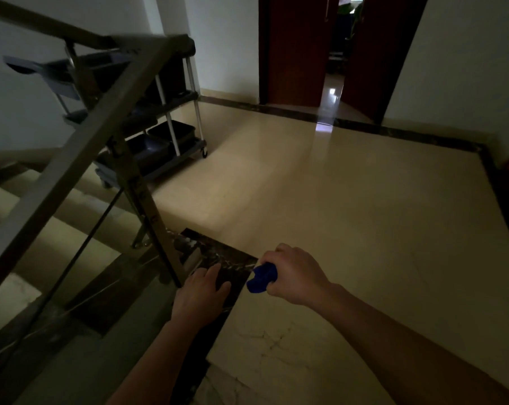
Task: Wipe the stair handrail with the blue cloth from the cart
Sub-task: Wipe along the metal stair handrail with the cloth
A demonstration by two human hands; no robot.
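Blue cloth (261,277) bunched inside right hand (294,276) fingers

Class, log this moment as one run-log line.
right hand: shut on blue cloth | left hand: open, empty | handrail: untouched | cart: behind rail

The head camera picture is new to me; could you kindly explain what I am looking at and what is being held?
This single picture comes from a camera worn on a person's head, looking down at their two bare hands. No machine is involved. The right hand is closed around a bunched blue cloth. The left hand is open and holds nothing. At left, a metal stair handrail slopes down over the steps. Behind it a cleaning cart stands on the tiled landing floor.
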